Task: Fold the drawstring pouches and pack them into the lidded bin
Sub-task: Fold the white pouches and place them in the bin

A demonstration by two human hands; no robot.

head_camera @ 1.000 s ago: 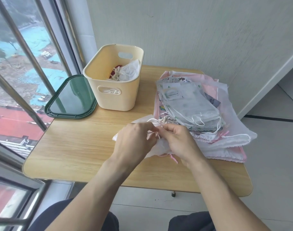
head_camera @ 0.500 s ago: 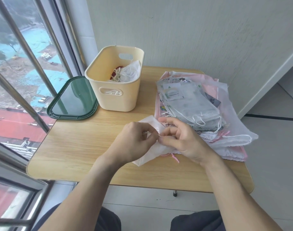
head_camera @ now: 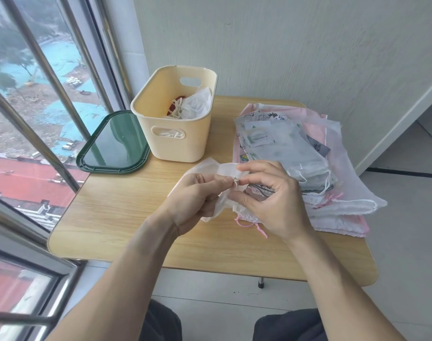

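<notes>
A thin white drawstring pouch (head_camera: 211, 166) is bunched over the middle of the wooden table (head_camera: 126, 217). My left hand (head_camera: 197, 195) grips its bunched cloth from the left. My right hand (head_camera: 269, 195) pinches the pouch's drawstring at the fingertips, touching the left hand's fingers. A pile of flat pouches (head_camera: 296, 153), white, pink and printed, lies on the table's right side. The cream bin (head_camera: 178, 121) stands at the back with a few pouches inside. Its dark green lid (head_camera: 114, 146) lies flat to the left of it.
A window with metal bars (head_camera: 50, 77) runs along the left, close to the table's left edge. A pale wall stands right behind the bin. My knees show below the table's near edge. A pink cord (head_camera: 249, 225) trails from the pile under my right hand.
Both hands have risen a little with the white pouch and drawn the cloth tighter. The right hand's fingers have spread, its thumb and forefinger now pinching the string.
</notes>
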